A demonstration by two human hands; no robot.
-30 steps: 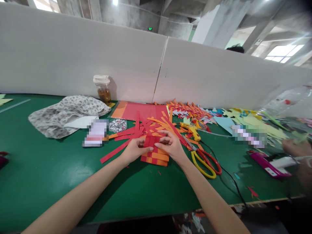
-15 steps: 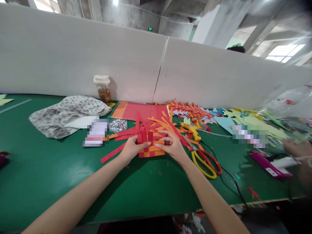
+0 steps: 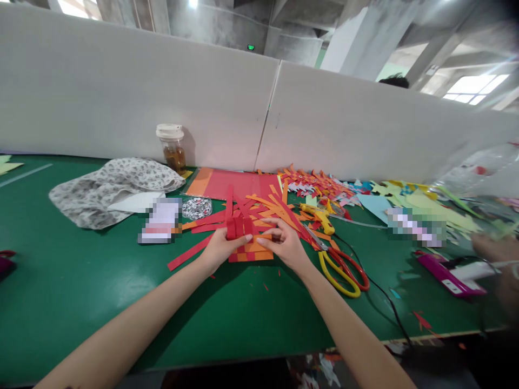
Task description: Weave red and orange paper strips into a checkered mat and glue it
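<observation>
**Two-handed hold on woven paper piece [image 3: 250, 248]**

Clock positions: read from the woven paper piece, with 12 o'clock toward the white partition [image 3: 194, 97]. At the near side of the loose paper strips [image 3: 279, 205], over the green surface [image 3: 211, 324]: woven paper piece, red and orange in a check pattern. Contact with the surface: cannot be told.

Grips the left part at 9 o'clock with the left hand [image 3: 214, 251]: fingers closed, thumb across the red front face, others largely hidden behind. Pinches the orange edge at 3 o'clock with the right hand [image 3: 285, 244]: fingers nearly together at thumb and a bent fingertip, index finger extended above.

Around the hold:
- At 12 o'clock, beyond the strips: red and orange sheets [image 3: 239, 183] lying flat.
- At 10 o'clock: clear packet [image 3: 197, 208] of small pieces; farther out, lidded cup [image 3: 174, 151] upright by the partition.
- Between 9 and 10 o'clock: patterned cloth [image 3: 89, 197], crumpled.
- Between 2 and 3 o'clock: yellow glue gun [image 3: 323, 220].
- Between 3 and 4 o'clock: scissors [image 3: 338, 270], with yellow and red handles.
- Just past 3 o'clock, well apart: magenta tool [image 3: 446, 274], near a co-worker's blurred hand [image 3: 497, 259].
</observation>
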